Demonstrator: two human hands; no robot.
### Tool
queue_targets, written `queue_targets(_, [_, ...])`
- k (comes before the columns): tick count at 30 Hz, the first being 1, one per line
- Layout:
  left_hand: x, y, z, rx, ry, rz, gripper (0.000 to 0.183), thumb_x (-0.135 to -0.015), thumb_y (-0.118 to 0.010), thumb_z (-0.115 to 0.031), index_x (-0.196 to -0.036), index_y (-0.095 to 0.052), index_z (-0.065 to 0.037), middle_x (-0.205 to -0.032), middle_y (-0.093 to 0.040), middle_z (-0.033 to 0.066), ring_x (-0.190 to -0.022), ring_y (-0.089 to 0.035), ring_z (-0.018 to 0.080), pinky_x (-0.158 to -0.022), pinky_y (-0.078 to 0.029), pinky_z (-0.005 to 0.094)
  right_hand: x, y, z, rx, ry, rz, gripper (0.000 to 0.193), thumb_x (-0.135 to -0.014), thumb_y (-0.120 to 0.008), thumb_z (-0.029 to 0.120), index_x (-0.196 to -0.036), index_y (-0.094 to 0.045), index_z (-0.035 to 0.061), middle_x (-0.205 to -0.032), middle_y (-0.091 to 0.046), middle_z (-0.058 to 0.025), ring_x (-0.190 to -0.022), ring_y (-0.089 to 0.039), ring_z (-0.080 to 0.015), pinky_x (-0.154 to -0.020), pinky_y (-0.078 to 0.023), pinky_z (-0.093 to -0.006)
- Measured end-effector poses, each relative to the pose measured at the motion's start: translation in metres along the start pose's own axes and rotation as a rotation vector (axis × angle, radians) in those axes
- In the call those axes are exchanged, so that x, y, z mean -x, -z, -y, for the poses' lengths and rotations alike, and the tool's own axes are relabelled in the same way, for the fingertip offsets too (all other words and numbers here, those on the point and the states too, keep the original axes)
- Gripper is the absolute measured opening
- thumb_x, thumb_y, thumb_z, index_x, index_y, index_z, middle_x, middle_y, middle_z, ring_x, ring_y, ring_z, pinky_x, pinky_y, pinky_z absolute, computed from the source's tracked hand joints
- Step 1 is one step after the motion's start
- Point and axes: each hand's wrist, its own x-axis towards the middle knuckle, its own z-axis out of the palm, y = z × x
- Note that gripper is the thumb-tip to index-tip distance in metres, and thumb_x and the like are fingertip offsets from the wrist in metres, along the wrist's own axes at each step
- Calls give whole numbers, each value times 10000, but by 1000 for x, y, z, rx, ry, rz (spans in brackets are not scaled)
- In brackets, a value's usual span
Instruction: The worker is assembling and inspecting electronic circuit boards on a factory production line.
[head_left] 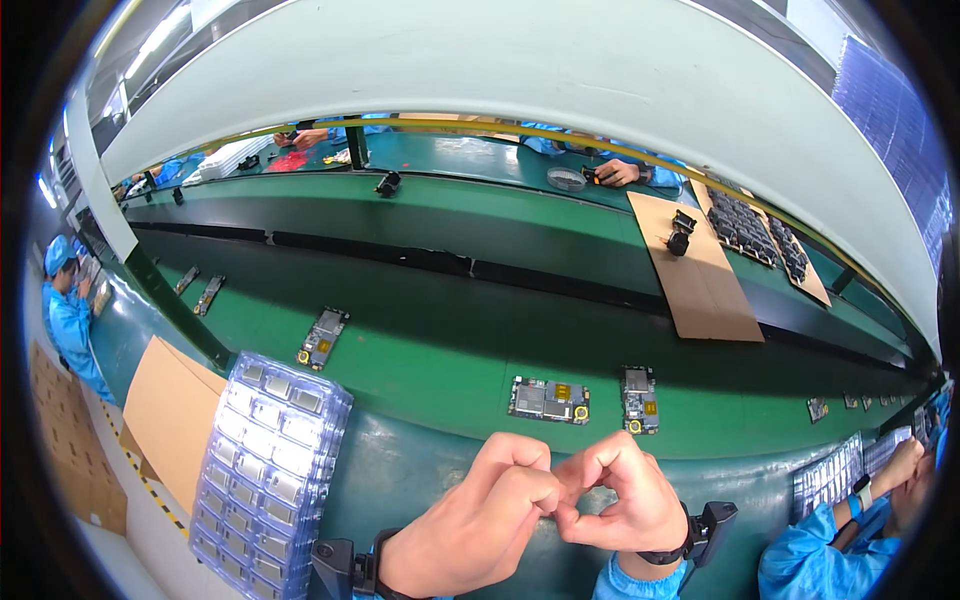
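My left hand [470, 522] and my right hand [640, 500] meet above the near edge of the dark green bench. The left one is curled, thumb against the bent index finger. My right thumb and fingers bend into a ring whose tips touch the left hand. Whatever lies between the fingertips is too small or hidden to make out. Just beyond them, on the green belt, lie a circuit board [548, 400] placed crosswise and another circuit board [639, 398] placed lengthwise. To my left stands a stack of clear plastic trays [265, 470] with several small silvery square parts in its pockets.
More circuit boards sit leftward on the belt, one circuit board [323, 338] closest. A cardboard sheet [700, 285] with black parts bridges the belts at right. A pale shelf [520, 60] arches overhead. Co-workers sit opposite and at both sides; a co-worker's arm [850, 510] is near right.
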Motion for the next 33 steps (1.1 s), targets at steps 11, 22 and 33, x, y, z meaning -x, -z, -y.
queue_targets(11, [2,-2,-1,89,61,-1,386,-806,-680,197,-1041,-478,-34,-1093,-536,159,-960,-624,213,-715,-589,278,2,-5,-3,24,5,-21,496,-749,-769,-93,-1023,-389,71,-901,-689,-82,-692,-675,-141,-662,-584,-288])
queue_targets(22, [5,-1,7,152,93,-41,369,-821,-666,199,-986,-442,-44,-1115,-461,139,-930,-676,202,-733,-643,315,4,-6,-3,-153,54,-137,396,-753,-720,-122,-934,-431,79,-855,-664,-73,-692,-629,-105,-652,-547,-272])
queue_targets(33, [5,-6,5,243,25,-116,328,-829,-679,180,-899,-475,-66,-1089,-452,124,-904,-690,223,-754,-671,375,11,0,4,-124,121,-219,362,-775,-803,-92,-1020,-577,50,-1016,-687,-142,-921,-717,-217,-786,-603,-337])
